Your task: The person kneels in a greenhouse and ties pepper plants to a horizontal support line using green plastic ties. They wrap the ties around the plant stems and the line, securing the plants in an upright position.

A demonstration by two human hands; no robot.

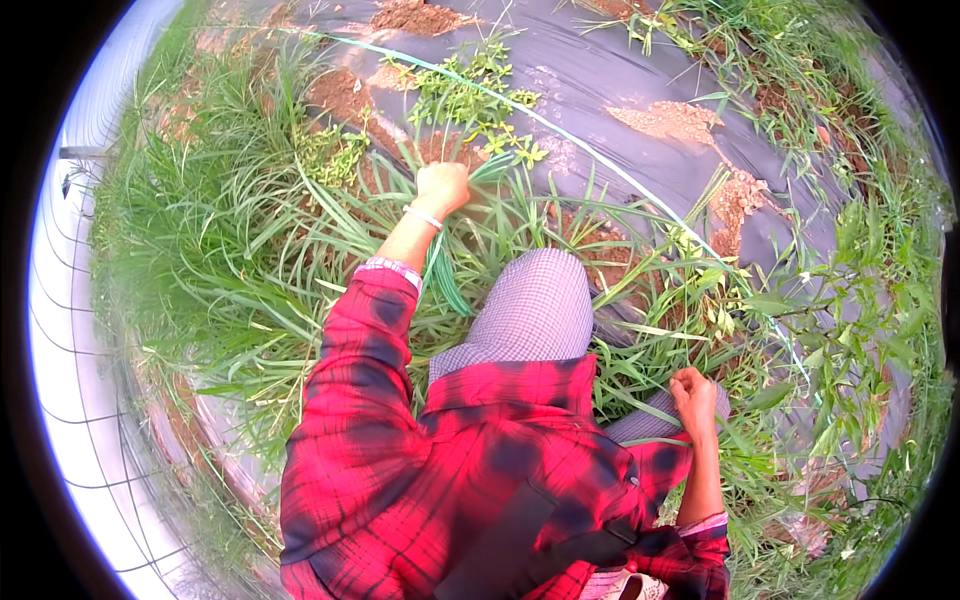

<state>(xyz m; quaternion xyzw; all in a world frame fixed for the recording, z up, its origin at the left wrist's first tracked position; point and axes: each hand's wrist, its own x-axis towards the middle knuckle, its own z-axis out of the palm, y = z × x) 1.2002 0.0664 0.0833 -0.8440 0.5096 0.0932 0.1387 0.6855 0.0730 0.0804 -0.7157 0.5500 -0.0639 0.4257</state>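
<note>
My left hand (pixel 442 187) is closed around a bundle of green plastic twine (pixel 448 281). Loops of the twine stick out past the fist, and the rest hangs below the wrist among long grass blades (pixel 337 225). A white band circles that wrist. Beside my bent knee, at the right, my right hand (pixel 694 397) has its fingers curled with the thumb against them. Whether something thin is pinched there is too small to tell. A pale green line (pixel 585 146) runs across the ground beyond both hands, from upper left to lower right.
Dark plastic mulch film (pixel 577 82) covers the bed, with reddish soil (pixel 667 120) showing through torn spots. A low leafy weed (pixel 465 90) grows beyond my left hand. A leafy plant (pixel 840 322) stands at right. White sheeting with dark curved lines (pixel 75 420) borders the left.
</note>
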